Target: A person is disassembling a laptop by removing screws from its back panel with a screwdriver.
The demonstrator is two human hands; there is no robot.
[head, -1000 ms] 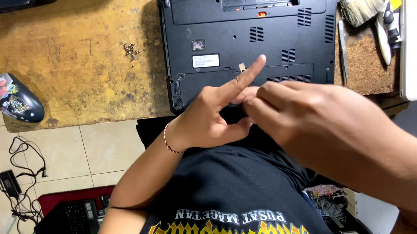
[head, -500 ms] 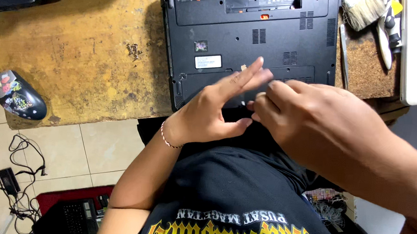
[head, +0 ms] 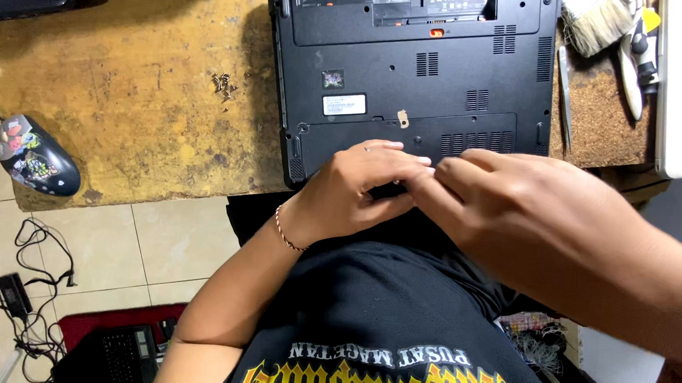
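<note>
laptop [head: 413, 76]: black, flipped over, bottom up
place: at 12 o'clock on the yellow worn table [head: 124, 88]

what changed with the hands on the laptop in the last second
The left hand lowered its raised index finger and now lies flat on the laptop near its front edge. The right hand stayed against the left fingertips. The laptop, mouse and brush did not move.

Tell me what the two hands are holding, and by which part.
Both the left hand and the right hand rest their fingers on the near edge of the upturned black laptop; whether anything is pinched cannot be told.
</note>
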